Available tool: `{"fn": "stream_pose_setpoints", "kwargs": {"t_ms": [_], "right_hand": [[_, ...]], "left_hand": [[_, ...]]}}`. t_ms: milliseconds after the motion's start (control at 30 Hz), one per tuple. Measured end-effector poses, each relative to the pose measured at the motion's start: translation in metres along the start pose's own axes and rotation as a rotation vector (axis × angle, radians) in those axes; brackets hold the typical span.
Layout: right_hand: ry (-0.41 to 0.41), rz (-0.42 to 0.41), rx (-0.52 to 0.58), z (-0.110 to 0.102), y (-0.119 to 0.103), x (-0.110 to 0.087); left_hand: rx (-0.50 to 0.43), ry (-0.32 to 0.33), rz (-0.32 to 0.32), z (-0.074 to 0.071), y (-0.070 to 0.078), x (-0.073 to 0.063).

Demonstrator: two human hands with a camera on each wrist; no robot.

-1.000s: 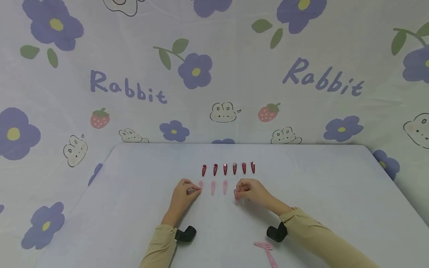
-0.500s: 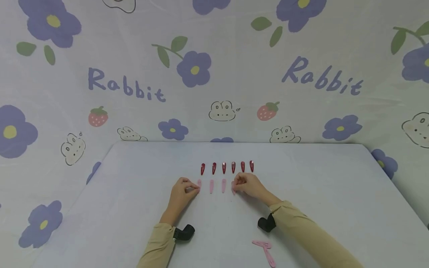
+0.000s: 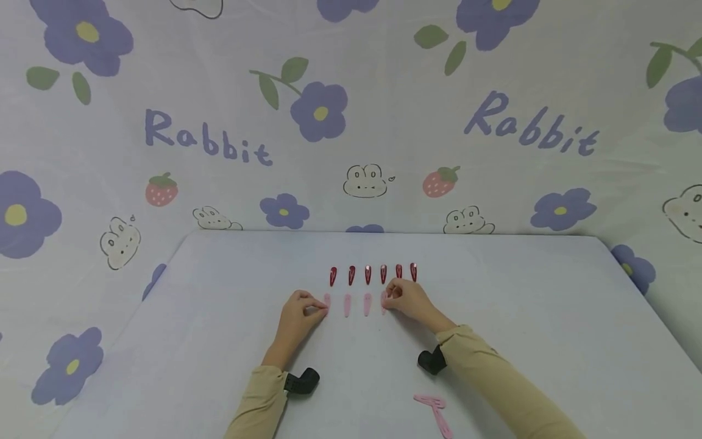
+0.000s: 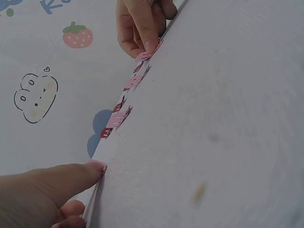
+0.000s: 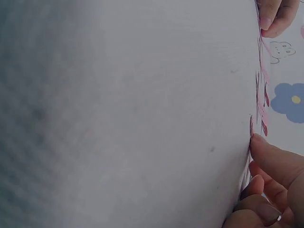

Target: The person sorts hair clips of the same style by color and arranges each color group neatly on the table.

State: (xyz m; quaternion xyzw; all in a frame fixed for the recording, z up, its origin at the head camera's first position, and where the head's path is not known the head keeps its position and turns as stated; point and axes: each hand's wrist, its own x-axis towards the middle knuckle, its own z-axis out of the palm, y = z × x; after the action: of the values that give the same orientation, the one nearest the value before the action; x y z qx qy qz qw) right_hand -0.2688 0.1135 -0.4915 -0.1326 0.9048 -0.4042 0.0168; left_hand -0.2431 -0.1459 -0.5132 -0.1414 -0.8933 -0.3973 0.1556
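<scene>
Pink snap hair clips lie in a row on the white table, below a row of several dark red hair clips point(image 3: 368, 274). My left hand point(image 3: 298, 314) pinches the lower tip of the leftmost pink hair clip point(image 3: 327, 299). At the row's right end, my right hand point(image 3: 410, 303) has thumb and fingertips on another pink hair clip point(image 3: 383, 297), which lies close to the table and is partly covered by the fingers. Two pink clips, one of them this middle clip point(image 3: 347, 305), lie untouched between the hands. The right wrist view shows the right thumb point(image 5: 273, 159) at the clip's end.
Two more pink hair clips point(image 3: 442, 422) lie overlapping near the table's front, left of the right sleeve point(image 3: 504, 384). Black wrist cameras point(image 3: 302, 382) sit on both wrists. A patterned cloth point(image 3: 364, 140) hangs behind the table's far edge point(image 3: 263, 231).
My right hand has moved up and slightly left, bringing its pink hair clip from below into line with the pink row. The left hand stays on the leftmost clip.
</scene>
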Motion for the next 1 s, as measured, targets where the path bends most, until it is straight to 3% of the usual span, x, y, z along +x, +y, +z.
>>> {"fn": "stream_pose_setpoints", "kwargs": {"t_ms": [567, 1000], "right_hand": [[-0.016, 0.025, -0.010, -0.003, 0.002, -0.003], [-0.119, 0.037, 0.089, -0.010, 0.000, -0.005]], "left_hand": [[0.001, 0.006, 0.004, 0.001, 0.002, -0.001], [0.003, 0.002, 0.002, -0.001, 0.001, -0.001]]}}
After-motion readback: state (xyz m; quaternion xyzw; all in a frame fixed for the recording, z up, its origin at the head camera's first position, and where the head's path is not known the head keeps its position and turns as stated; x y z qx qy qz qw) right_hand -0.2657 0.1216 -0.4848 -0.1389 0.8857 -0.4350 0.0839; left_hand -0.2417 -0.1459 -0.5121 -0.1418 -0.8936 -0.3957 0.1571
